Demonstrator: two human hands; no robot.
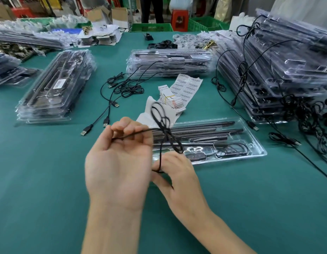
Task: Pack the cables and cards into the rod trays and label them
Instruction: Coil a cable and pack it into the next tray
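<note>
cable [165, 136] coiling is the step in hand, as i judge it: one black lead is up in the air above the green worktop [49, 180], being wound small enough for a pocket. my left grip [118, 162] is turned palm up, its fingers [129, 128] curled over one run of the cable and clamped on it, to anchor that end while the loops form. my right grip [177, 176] sits lower, just in front of the tray, with the cable hooked round a finger and pinched there. it is blurred, so i cannot tell which finger. between the two, the cable crosses itself in loose loops.

the open tray [250, 143] lies just beyond my hands, long side toward me, so the coil has a short way to drop. rods [204, 128] sit in its far channels, and a coil and a small controller lie in the near pockets. whether my cable joins that controller i cannot tell.

the banded cards [170, 99] and the label sheet [188, 85] wait just behind the tray, close by for the steps to come. spare leads [126, 88] lie to their left. a tray stack [54, 85] stands well off to the left.
</note>
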